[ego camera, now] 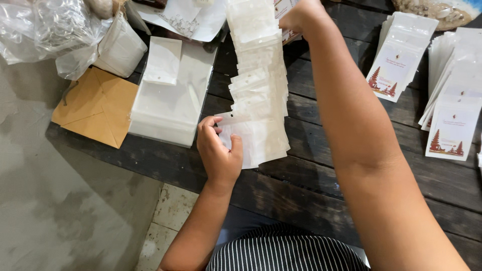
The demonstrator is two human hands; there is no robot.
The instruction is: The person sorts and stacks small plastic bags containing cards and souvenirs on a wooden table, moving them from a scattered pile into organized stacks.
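- Right forearm crosses the view; right hand (300,15) reaches to the far end of the fanned row of clear pouches (258,85); its grip cannot be judged.
- Left hand (218,150) clamps thumb and fingers on the near end of that row, on the dark wooden tabletop (311,165).
- Stack of clear bags (170,108) lies just left; brown envelope (95,106) beyond.
- Printed cards (396,62) lie at right.

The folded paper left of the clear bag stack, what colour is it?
The folded paper is tan brown, like kraft paper; the head view shows it best.
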